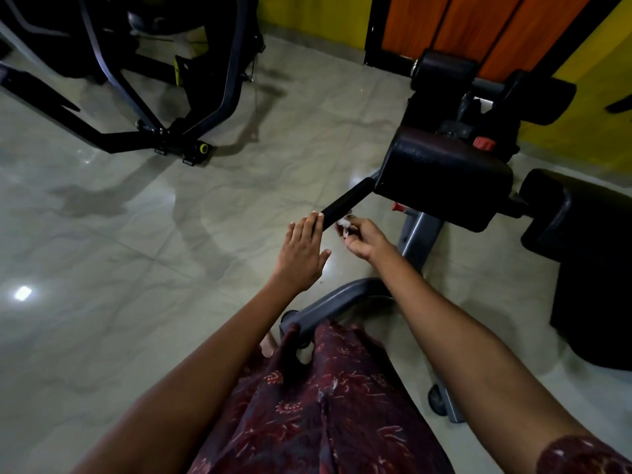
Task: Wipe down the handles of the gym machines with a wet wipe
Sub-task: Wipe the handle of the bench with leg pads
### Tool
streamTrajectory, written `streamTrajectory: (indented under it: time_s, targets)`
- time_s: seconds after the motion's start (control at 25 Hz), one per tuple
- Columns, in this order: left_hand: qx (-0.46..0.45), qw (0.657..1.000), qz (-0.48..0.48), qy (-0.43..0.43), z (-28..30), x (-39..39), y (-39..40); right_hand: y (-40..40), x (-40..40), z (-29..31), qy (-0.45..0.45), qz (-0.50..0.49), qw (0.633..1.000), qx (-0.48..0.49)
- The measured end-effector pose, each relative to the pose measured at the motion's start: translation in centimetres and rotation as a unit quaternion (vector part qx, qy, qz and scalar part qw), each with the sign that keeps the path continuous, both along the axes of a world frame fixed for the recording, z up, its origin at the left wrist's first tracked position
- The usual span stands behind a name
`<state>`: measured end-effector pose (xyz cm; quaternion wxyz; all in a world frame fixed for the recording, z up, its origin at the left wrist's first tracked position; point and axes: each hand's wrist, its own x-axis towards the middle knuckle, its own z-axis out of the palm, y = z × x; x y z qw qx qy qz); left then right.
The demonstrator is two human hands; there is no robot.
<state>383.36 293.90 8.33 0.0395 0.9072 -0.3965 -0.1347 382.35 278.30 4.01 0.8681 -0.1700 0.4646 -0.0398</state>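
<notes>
Black foam handle point(345, 202) sticks out from the side of the bench pad, its free end sitting right between my two hands. Wet wipe point(344, 224) is a small crumpled white wad pinched in my right hand point(362, 239), just beside the underside of the handle's end; can't tell if it actually touches the foam.

Left hand point(302, 254): fingers straight, thumb out, fingertips point(316, 217) resting on the handle's end from the other side. Steadying, not gripping. Hands close but apart, handle tip between them.

Step, as I read it: wiping this handle, at the free end. Rest of its length toward the black bench pad point(441, 179), beyond my right hand, looks not yet covered from here.

Next move calls for wrapping the wipe round the foam and dragging it along toward the pad, left hand holding the tip so the bar doesn't swing. Wipe is small, so expect to turn my wrist for the far side.

Further out: grey frame tube point(338, 299) below my wrists, another machine point(143, 97) well past my left hand, tile floor point(136, 251).
</notes>
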Motion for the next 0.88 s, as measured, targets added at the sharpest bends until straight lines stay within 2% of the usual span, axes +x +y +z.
streamTrajectory:
  time_s: [0.16,0.2,0.36,0.4,0.52,0.56,0.88]
  targets:
    - [0.019,1.000,-0.006,0.010,0.4,0.1,0.1,-2.5,1.1,0.1,-0.005,-0.104,0.995,0.001]
    - [0.019,1.000,-0.007,0.012,0.5,0.1,0.2,-2.3,1.2,0.3,-0.009,-0.095,0.995,-0.004]
    - [0.021,1.000,-0.008,0.011,0.4,0.1,0.2,-0.1,0.0,0.6,-0.038,0.060,0.997,-0.017]
    - [0.024,1.000,-0.008,0.013,0.4,0.1,0.2,-0.3,-0.3,0.8,-0.032,0.061,0.997,-0.017]
    - [0.036,0.999,-0.009,0.013,0.4,0.2,0.0,-2.4,0.3,0.6,-0.028,-0.069,0.997,0.003]
    - [0.036,0.999,-0.008,0.013,0.4,0.2,0.1,-2.6,0.6,0.5,-0.026,-0.086,0.996,-0.003]
    - [0.041,0.999,-0.008,-0.002,0.2,0.2,-0.1,0.8,-0.9,1.5,-0.057,0.029,0.998,0.008]
